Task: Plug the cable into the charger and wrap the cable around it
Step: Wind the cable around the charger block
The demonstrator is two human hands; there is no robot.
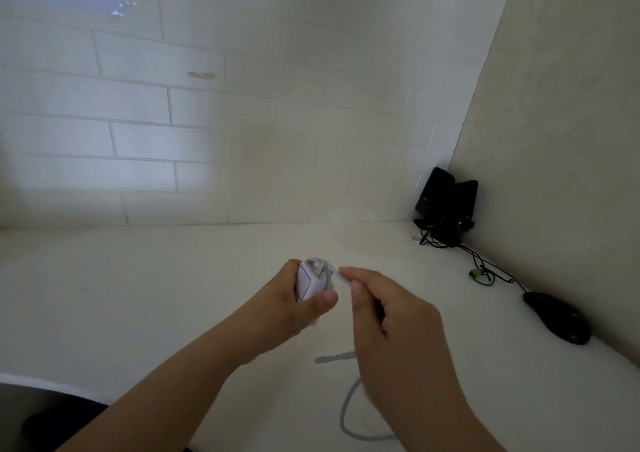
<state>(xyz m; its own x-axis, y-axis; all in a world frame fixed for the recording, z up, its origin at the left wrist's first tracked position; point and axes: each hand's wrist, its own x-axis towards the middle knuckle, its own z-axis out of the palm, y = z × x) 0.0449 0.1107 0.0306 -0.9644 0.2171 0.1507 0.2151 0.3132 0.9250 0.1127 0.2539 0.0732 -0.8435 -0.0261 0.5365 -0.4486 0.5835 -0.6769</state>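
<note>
The left hand (298,304) clasps a boxy white charger (310,283) above the smooth pale surface (138,295). The right hand (391,316) pinches the thin white cable (341,276) just beside it; a blurred loop (346,413) trails beneath. A glossy black mouse (557,316) lies well apart.

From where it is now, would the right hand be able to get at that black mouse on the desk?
Probably yes, once freed. The mouse lies to the right of the right hand with bare desk between, but that hand is pinching the cable beside the charger.
</note>
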